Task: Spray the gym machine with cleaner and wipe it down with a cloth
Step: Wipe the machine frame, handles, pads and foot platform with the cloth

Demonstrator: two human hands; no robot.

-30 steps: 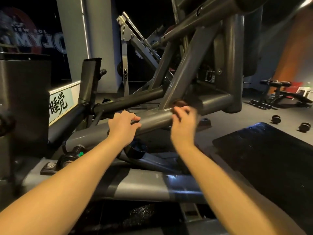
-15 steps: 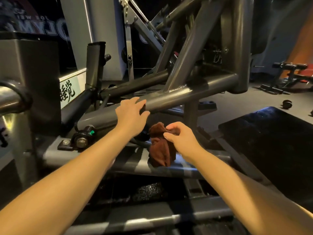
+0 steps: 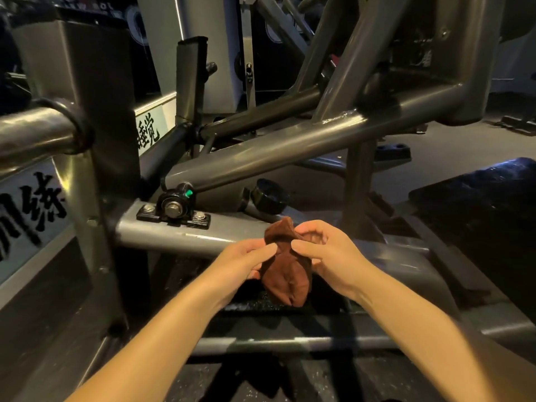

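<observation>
Both hands hold brown cloth (image 3: 285,268) in front of machine (image 3: 261,152) frame, off its bars. Left hand (image 3: 240,261) fingers pinch cloth's left edge; right hand (image 3: 324,250) fingers curl round its top, apparently bunching it. Cloth hangs crumpled between them.

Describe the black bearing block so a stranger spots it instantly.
Follow the gym machine's long slanted grey tube down to its lower left end. The black bearing block sits there, bolted onto a horizontal beam; only it has a green tip.
</observation>
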